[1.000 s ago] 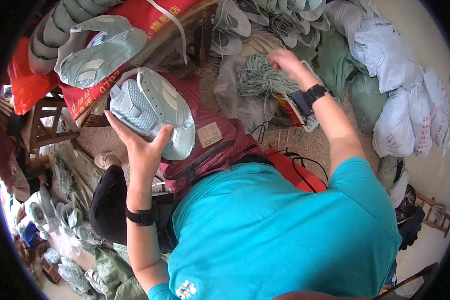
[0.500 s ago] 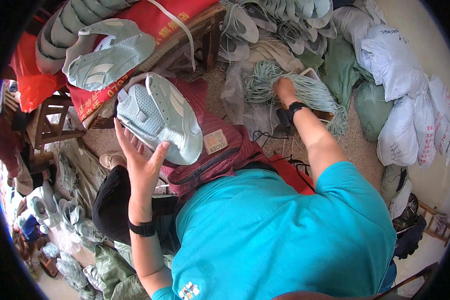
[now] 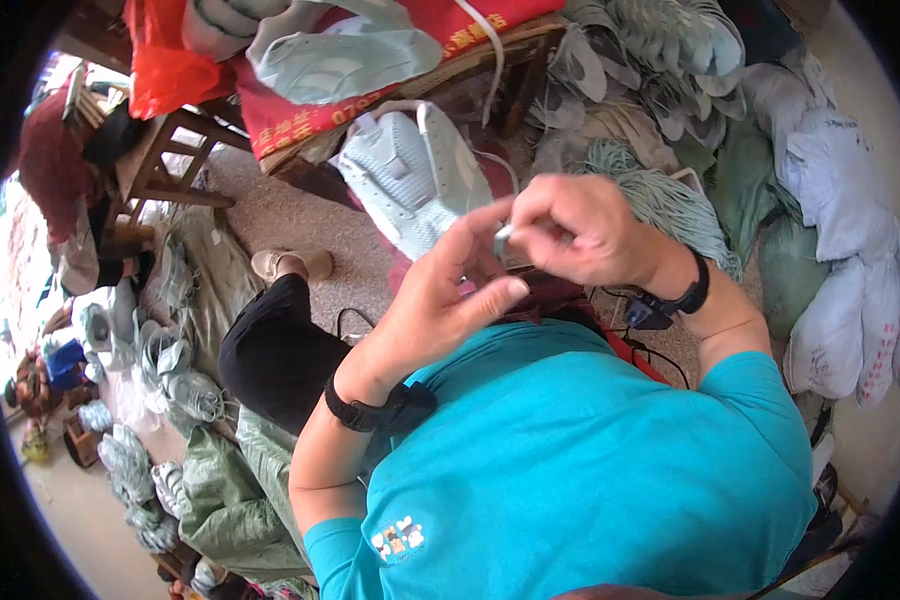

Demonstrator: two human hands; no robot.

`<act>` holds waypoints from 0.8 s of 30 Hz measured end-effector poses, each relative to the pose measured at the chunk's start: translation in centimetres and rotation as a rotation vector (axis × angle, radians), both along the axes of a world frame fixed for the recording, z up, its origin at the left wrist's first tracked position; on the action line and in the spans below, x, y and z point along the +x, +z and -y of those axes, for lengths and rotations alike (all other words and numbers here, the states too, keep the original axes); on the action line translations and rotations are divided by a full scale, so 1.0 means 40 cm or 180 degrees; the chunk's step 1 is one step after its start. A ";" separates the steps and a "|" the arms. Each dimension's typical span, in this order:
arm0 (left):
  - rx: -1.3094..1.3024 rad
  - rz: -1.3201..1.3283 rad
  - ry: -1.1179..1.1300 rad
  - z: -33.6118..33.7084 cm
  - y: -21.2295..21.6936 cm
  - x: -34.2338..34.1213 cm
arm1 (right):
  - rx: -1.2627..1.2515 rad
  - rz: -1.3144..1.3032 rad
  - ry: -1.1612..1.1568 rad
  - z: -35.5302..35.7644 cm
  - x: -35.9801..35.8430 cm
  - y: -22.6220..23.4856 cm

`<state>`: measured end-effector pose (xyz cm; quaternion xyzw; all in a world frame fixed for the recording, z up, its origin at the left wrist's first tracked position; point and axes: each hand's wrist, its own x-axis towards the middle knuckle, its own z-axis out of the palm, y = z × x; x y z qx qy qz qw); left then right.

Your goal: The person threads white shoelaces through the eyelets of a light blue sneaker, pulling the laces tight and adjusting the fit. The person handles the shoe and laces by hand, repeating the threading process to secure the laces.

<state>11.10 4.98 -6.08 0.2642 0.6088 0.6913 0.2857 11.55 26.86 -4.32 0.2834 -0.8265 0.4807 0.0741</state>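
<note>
My right hand (image 3: 585, 230) is closed in a pinch over my lap, with a short stretch of pale shoelace (image 3: 503, 238) showing at its fingertips. Close against it is my left hand (image 3: 450, 285), thumb stretched out and apart from the fingers; its fingertips are partly hidden behind the right hand. Beyond both hands, a pale mint mesh shoe upper (image 3: 400, 170) rests at the near side of the bench. A thin pale strand curves from beside it toward the right hand.
Another mint shoe upper (image 3: 345, 60) lies on the red-covered bench (image 3: 300, 125). A bundle of pale laces (image 3: 670, 205) is at the right, near stuffed white sacks (image 3: 840, 170). Shoe uppers pile up behind and at left. A wooden stool (image 3: 180, 160) stands left; another person's foot shows below it.
My right hand has left the lace bundle and come to my left hand, bringing a lace. My left hand has moved right, away from the shoe upper. The whole view has shifted.
</note>
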 end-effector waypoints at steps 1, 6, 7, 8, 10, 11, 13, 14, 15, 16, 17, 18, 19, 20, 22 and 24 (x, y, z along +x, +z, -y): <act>-0.0157 0.0258 0.0001 0.019 -0.005 -0.002 | 0.0022 0.0073 -0.0323 -0.008 -0.002 0.004; -0.0921 0.0112 0.0436 0.128 -0.026 -0.002 | 0.0298 0.0163 -0.1517 -0.079 -0.044 -0.035; -0.0962 -0.0392 0.0559 0.145 -0.050 -0.003 | 0.0495 0.0110 -0.1707 -0.098 -0.052 -0.044; -0.1073 -0.0867 0.0539 0.165 -0.057 -0.006 | 0.0691 0.0055 -0.1899 -0.114 -0.061 -0.051; -0.1298 -0.1819 0.0481 0.183 -0.049 -0.019 | 0.0961 -0.0098 -0.2064 -0.140 -0.078 -0.065; -0.1252 -0.1867 0.0519 0.184 -0.052 -0.021 | 0.1096 -0.0176 -0.2149 -0.152 -0.087 -0.073; -0.1154 -0.1972 0.0596 0.177 -0.059 -0.019 | 0.1686 -0.0512 -0.2292 -0.178 -0.109 -0.089; -0.0984 -0.1364 0.0622 0.173 -0.058 -0.012 | 0.1981 -0.0682 -0.2364 -0.189 -0.119 -0.095; -0.0807 -0.0750 0.0644 0.167 -0.058 0.000 | 0.2600 -0.0513 -0.2508 -0.197 -0.125 -0.098; -0.0624 -0.0137 0.0659 0.161 -0.058 0.009 | 0.2965 -0.0589 -0.2476 -0.205 -0.135 -0.105; -0.0659 -0.0193 0.0659 0.154 -0.060 0.013 | 0.3328 -0.0664 -0.2440 -0.214 -0.146 -0.112; -0.0696 -0.0244 0.0659 0.146 -0.063 0.015 | 0.3692 -0.0737 -0.2396 -0.216 -0.152 -0.115; -0.0731 -0.0301 0.0665 0.137 -0.065 0.014 | 0.3174 -0.0904 -0.2057 -0.187 -0.153 -0.101; -0.0794 -0.0206 0.0650 0.122 -0.057 0.015 | 0.2654 -0.1057 -0.1713 -0.142 -0.150 -0.090; -0.0930 0.0005 0.0639 0.085 -0.032 0.016 | 0.0940 -0.0257 -0.0820 -0.016 -0.120 -0.051; -0.1055 -0.0264 0.0694 0.057 -0.026 0.009 | -0.0346 0.0923 -0.0019 0.078 -0.065 -0.029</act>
